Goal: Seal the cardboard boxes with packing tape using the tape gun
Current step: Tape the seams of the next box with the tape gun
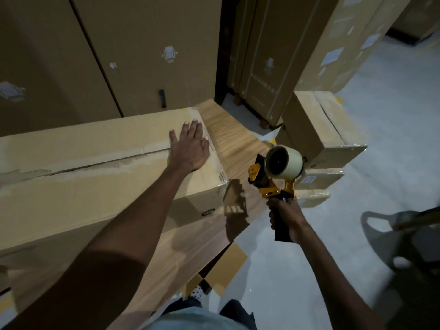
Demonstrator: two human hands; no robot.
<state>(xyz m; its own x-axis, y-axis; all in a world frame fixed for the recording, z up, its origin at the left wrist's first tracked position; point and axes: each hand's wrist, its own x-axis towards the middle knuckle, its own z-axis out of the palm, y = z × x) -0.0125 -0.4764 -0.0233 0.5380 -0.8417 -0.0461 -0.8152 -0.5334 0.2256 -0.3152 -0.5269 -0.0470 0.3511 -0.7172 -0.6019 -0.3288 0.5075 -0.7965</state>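
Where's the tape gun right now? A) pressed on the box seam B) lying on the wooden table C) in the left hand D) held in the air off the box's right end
D: the right hand grips the yellow-and-black tape gun by its handle, in the air past the end of the long cardboard box; the left hand lies flat on the box top.

No text, brand, number or sign was legible. White paper labels (333, 55) stood on the tall brown cardboard cartons (352, 32) at upper right; their print was too blurred to read. A small white label (309, 180) on the low taped cardboard box (319, 179) was likewise unreadable.
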